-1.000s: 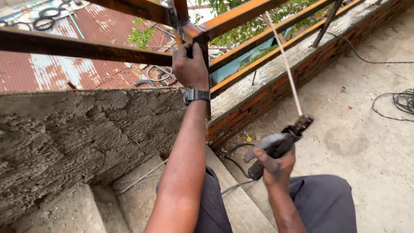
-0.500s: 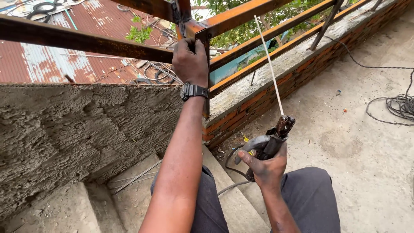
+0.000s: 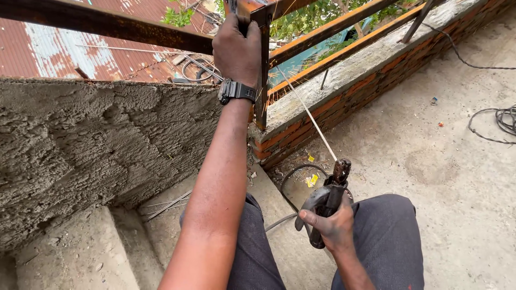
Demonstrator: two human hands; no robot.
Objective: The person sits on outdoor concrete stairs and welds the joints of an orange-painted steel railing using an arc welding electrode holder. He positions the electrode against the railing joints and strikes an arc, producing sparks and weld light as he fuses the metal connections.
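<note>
Dark, worn electrode holder with thin pale rod, right-hand fingers wrapped around it; left fingers clenching rusty steel frame.

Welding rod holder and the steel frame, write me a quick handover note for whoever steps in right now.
Left hand: gripping the top corner of the rusty steel frame, steadying it above the rough concrete wall.
Right hand: holding the welding rod holder low over the lap, with a welding rod clamped in it and pointing up toward the frame's upright.
Cable runs from the holder across the steps.
Done: frame held in place, rod loaded.
Left: no arc or spark is visible; whether the rod tip touches the steel cannot be told.
</note>
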